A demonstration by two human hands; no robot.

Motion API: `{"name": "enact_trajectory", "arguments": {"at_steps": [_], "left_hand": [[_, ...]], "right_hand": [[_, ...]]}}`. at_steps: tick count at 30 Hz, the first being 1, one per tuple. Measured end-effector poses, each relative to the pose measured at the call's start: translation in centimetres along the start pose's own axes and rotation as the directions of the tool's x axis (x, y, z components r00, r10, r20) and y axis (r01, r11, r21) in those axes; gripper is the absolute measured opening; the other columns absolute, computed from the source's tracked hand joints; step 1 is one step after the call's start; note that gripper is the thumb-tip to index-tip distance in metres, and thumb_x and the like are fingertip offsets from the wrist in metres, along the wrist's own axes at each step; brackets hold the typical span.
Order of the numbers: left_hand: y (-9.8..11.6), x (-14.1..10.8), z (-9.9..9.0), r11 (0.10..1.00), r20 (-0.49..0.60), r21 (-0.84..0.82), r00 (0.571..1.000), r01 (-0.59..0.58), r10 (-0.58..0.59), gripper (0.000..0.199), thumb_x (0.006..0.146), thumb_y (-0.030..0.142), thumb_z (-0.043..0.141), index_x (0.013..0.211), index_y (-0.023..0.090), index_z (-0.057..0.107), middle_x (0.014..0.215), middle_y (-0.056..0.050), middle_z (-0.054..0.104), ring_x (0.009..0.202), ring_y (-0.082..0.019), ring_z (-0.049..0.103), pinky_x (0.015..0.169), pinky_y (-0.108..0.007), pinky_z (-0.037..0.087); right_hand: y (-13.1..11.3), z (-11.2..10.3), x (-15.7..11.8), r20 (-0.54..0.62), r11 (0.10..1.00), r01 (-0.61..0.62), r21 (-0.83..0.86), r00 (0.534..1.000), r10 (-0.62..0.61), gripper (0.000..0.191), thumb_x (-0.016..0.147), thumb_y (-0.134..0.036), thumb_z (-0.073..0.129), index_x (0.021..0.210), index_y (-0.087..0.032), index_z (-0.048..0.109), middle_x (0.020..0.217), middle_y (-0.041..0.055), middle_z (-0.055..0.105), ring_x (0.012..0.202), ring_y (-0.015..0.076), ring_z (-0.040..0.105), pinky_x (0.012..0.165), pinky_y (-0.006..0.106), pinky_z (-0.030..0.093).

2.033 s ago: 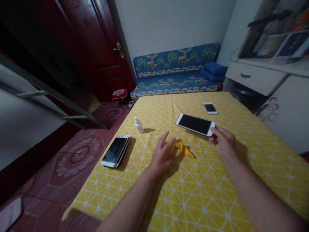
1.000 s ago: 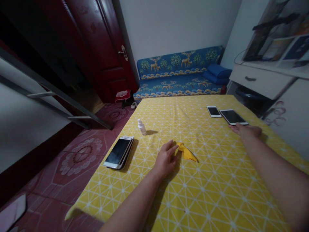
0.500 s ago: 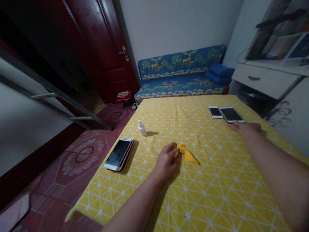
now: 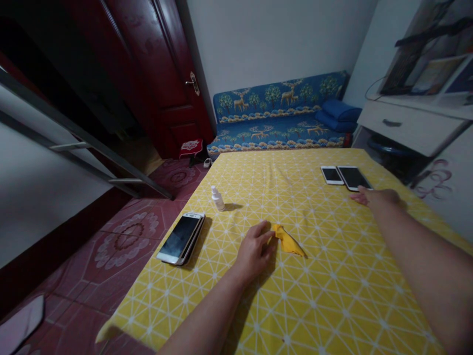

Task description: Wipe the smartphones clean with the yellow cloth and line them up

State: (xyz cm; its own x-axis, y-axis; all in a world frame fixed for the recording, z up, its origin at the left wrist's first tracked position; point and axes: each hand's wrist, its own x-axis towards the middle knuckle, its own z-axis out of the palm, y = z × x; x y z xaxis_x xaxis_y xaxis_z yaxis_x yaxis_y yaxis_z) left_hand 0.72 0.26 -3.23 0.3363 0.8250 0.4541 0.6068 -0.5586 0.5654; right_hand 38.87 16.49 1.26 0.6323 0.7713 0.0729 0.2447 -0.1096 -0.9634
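My left hand (image 4: 254, 250) rests on the table with its fingers loosely bent and apart. Its fingertips touch the edge of a crumpled yellow cloth (image 4: 288, 241). At the far right, my right hand (image 4: 369, 196) is at the near edge of a larger white smartphone (image 4: 354, 176) lying flat, dark screen up. One digit touches that phone's edge, while the other fingers stretch leftward over the tablecloth. Beside it lies a smaller white smartphone (image 4: 332, 175). A stack of phones (image 4: 182, 239), a white one on top, sits at the left edge, near a small white spray bottle (image 4: 218, 198).
A yellow tablecloth with white lines (image 4: 318, 291) covers the table. Beyond it stands a blue patterned sofa (image 4: 273, 129) with folded blue bedding (image 4: 338, 116). A white desk (image 4: 410, 125) is at right, a metal ladder (image 4: 88, 143) and a dark red door (image 4: 173, 88) at left.
The view has shifted slightly. My right hand's fingers have slid a little off the larger phone's near edge and spread toward the tablecloth. My left hand and the cloth stay in place.
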Motion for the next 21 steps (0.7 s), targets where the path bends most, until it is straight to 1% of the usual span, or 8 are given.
{"name": "enact_trajectory", "arguments": {"at_steps": [1, 3, 5, 7, 9, 11, 15, 21], "left_hand": [[0.0, 0.0, 0.0, 1.000, 0.001, 0.000, 1.000, -0.002, 0.002, 0.038, 0.083, 0.014, 0.066, 0.121, 0.020, 0.069, 0.140, -0.016, 0.059, 0.127, -0.032, 0.058, 0.103, -0.053, 0.054], [-0.1, 0.0, 0.1, 1.000, -0.002, 0.003, 1.000, -0.010, 0.010, 0.037, 0.083, 0.015, 0.066, 0.120, 0.019, 0.070, 0.139, -0.016, 0.060, 0.126, -0.032, 0.059, 0.103, -0.053, 0.054], [-0.3, 0.0, 0.2, 1.000, -0.006, 0.008, 1.000, -0.015, 0.015, 0.036, 0.084, 0.016, 0.066, 0.120, 0.020, 0.070, 0.139, -0.016, 0.060, 0.126, -0.032, 0.059, 0.102, -0.053, 0.054], [-0.5, -0.1, 0.4, 1.000, -0.012, 0.012, 1.000, -0.018, 0.019, 0.035, 0.085, 0.017, 0.065, 0.120, 0.020, 0.070, 0.139, -0.016, 0.059, 0.126, -0.032, 0.059, 0.102, -0.053, 0.054], [-0.6, -0.1, 0.5, 1.000, -0.010, 0.016, 1.000, -0.019, 0.019, 0.036, 0.085, 0.017, 0.065, 0.120, 0.020, 0.070, 0.140, -0.016, 0.059, 0.126, -0.033, 0.059, 0.103, -0.054, 0.054], [-0.6, -0.1, 0.5, 1.000, 0.000, 0.020, 1.000, -0.022, 0.022, 0.036, 0.085, 0.017, 0.065, 0.120, 0.018, 0.070, 0.140, -0.017, 0.058, 0.126, -0.033, 0.058, 0.103, -0.053, 0.054], [-0.6, -0.1, 0.5, 0.999, 0.000, 0.026, 1.000, -0.026, 0.026, 0.036, 0.084, 0.015, 0.066, 0.120, 0.018, 0.070, 0.140, -0.016, 0.059, 0.126, -0.032, 0.058, 0.104, -0.052, 0.053], [-0.6, -0.2, 0.5, 0.999, 0.016, 0.031, 1.000, -0.015, 0.015, 0.038, 0.083, 0.013, 0.067, 0.120, 0.019, 0.071, 0.141, -0.015, 0.058, 0.127, -0.032, 0.057, 0.105, -0.051, 0.052]], "right_hand": [[0.1, 0.1, 0.1, 0.027, 0.998, -0.045, -0.046, 0.999, 0.046, 0.028, 0.102, -0.033, 0.050, 0.111, -0.013, 0.067, 0.113, 0.0137, 0.066, 0.098, 0.0197, 0.066, 0.080, 0.035, 0.056], [0.6, 0.3, 0.0, 0.035, 0.985, -0.113, -0.133, 0.992, 0.118, 0.033, 0.103, -0.031, 0.042, 0.101, -0.010, 0.068, 0.103, 0.0144, 0.069, 0.089, 0.0197, 0.067, 0.076, 0.036, 0.055], [1.3, 0.6, -0.4, -0.020, 0.975, -0.108, -0.195, 0.994, 0.106, 0.030, 0.097, -0.023, 0.051, 0.073, -0.012, 0.065, 0.078, 0.0149, 0.069, 0.068, 0.0179, 0.064, 0.064, 0.033, 0.049], [2.1, 0.7, -1.0, -0.097, 0.965, -0.052, -0.256, 0.995, 0.028, 0.021, 0.089, -0.019, 0.061, 0.068, -0.017, 0.060, 0.071, 0.0108, 0.067, 0.062, 0.0166, 0.061, 0.061, 0.032, 0.046], [2.8, 0.8, -1.7, -0.140, 0.938, 0.023, -0.345, 0.987, -0.076, 0.012, 0.083, -0.018, 0.066, 0.071, -0.019, 0.062, 0.075, 0.0103, 0.068, 0.071, 0.0194, 0.063, 0.067, 0.033, 0.045], [3.3, 0.7, -2.3, -0.150, 0.887, 0.081, -0.455, 0.975, -0.166, 0.005, 0.080, -0.017, 0.066, 0.075, -0.018, 0.067, 0.083, 0.0138, 0.068, 0.086, 0.0248, 0.063, 0.075, 0.036, 0.044], [3.8, 0.9, -2.9, -0.090, 0.740, 0.148, -0.656, 0.958, -0.271, 0.023, 0.083, -0.019, 0.054, 0.088, -0.010, 0.074, 0.096, 0.0219, 0.067, 0.104, 0.0327, 0.058, 0.089, 0.043, 0.040], [4.5, 1.3, -2.4, 0.050, 0.570, 0.213, -0.794, 0.956, -0.287, 0.038, 0.086, -0.041, 0.055, 0.109, -0.018, 0.074, 0.122, 0.0176, 0.064, 0.110, 0.0328, 0.056, 0.092, 0.044, 0.041]]}}
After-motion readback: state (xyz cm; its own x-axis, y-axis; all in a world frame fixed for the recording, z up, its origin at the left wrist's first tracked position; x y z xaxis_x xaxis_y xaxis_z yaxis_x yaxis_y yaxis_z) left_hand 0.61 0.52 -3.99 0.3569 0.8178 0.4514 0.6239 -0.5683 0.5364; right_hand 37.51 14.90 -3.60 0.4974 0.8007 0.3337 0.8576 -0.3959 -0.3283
